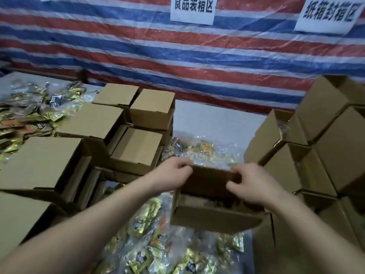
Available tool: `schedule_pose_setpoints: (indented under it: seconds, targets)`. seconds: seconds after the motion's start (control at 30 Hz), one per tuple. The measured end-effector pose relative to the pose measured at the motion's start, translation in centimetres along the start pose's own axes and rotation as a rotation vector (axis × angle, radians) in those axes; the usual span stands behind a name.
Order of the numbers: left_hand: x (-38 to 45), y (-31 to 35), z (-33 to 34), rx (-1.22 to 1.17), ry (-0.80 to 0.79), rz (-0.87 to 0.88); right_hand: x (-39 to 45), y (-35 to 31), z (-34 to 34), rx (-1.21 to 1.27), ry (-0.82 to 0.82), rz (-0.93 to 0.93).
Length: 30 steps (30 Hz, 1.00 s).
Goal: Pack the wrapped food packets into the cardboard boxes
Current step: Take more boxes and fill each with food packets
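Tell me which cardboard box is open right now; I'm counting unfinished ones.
The box held between the left hand and right hand; its lid stands up.

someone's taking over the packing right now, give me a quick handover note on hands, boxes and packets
Left hand and right hand both grip the far flap of the open cardboard box in front of you.
That box's contents are too dark to tell.
Loose wrapped packets lie on the table below and beyond it, with a bigger heap at far left.
Closed boxes are stacked on the left; more boxes are stacked on the right, at least one with packets showing.
Left: deal with the held box, then box the remaining packets.
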<state>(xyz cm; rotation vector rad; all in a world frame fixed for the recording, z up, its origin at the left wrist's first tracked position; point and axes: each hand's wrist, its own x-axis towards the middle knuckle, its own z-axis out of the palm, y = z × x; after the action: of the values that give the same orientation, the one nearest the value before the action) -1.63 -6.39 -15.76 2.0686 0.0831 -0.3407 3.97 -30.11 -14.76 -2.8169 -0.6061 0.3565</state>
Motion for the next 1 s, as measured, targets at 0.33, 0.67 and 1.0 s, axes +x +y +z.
schedule_pose_setpoints:
  seconds: [0.33,0.67,1.0]
  targets:
    - [-5.2,-13.0,13.5,-0.025,-0.192,-0.183,-10.9,4.0,18.2,0.152,-0.191,0.205]
    - [-3.1,-15.1,9.2,-0.118,0.247,-0.166,-10.3,3.7,16.6,-0.002,-0.055,0.047]
    - [3.5,-24.4,5.7,0.301,0.120,-0.706,-9.4,2.7,14.8,0.091,-0.068,0.069]
